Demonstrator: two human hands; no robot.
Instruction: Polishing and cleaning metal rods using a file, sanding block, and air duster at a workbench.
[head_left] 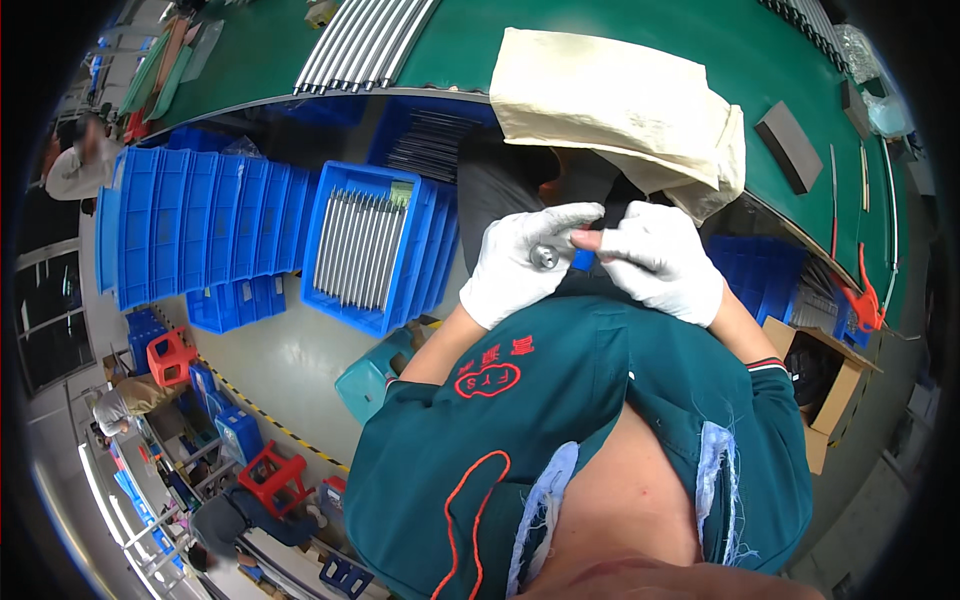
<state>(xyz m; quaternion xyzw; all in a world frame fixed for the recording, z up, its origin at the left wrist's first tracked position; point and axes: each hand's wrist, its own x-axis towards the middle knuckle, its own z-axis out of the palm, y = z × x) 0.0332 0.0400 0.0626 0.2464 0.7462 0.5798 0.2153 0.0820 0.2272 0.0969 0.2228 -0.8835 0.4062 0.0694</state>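
Observation:
White gloves cover both my hands, held close together in front of my chest. In my left hand [516,262] lies a small round metal part [544,257] with a hole in its end, the fingers bent around it. My right hand [662,262] is just beside it, its fingers curled and the bare thumb tip pointing toward the left hand. Whatever the right fingers pinch, if anything, is hidden. A small blue patch shows between the hands; I cannot tell what it is. Beyond them a cream cloth [600,95] hangs over the bench edge.
The green bench [455,50] carries silver rods [365,45] and a grey block [790,147]. On the left stand a blue crate [318,285] of metal rods and stacked blue crates [205,225]. At right are orange-handled scissors [866,300] and a cardboard box [835,400]. Other people work far left.

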